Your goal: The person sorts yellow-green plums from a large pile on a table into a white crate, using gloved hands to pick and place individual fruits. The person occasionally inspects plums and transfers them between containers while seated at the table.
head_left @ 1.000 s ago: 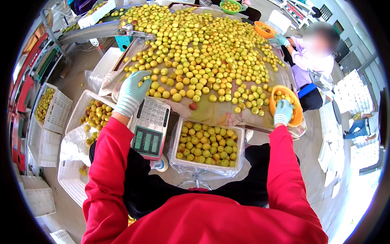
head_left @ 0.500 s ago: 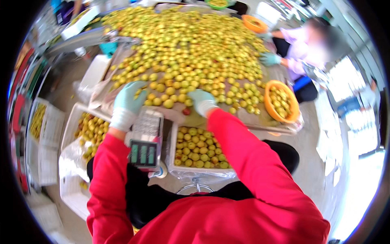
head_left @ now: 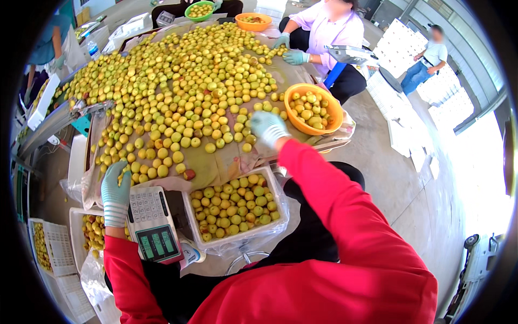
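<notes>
Small round yellow-green fruits (head_left: 178,108), a few with reddish-brown patches, cover much of the cloth-topped table (head_left: 226,162). My left hand (head_left: 115,189), in a pale green glove with a striped cuff, is at the near left edge of the pile. Its thumb stands apart from the curved fingers, and yellow fruit shows by the gap. Beside it is a scale (head_left: 145,205) with a keypad and a lit display. My right hand (head_left: 267,128), gloved alike, is over the table's right side, near an orange basin (head_left: 337,116) of fruits. Motion blurs its fingers.
A lined white crate (head_left: 189,208) of fruits stands at the near table edge; more crates (head_left: 65,248) are at left. Across the table, a person in a light top (head_left: 345,32) has gloved hands on the fruits. Another orange basin (head_left: 253,27) and a green basin (head_left: 198,17) sit at the far edge.
The view has swung to the right. My right hand has moved right across the table, toward the orange basin. My left hand stays beside the scale.
</notes>
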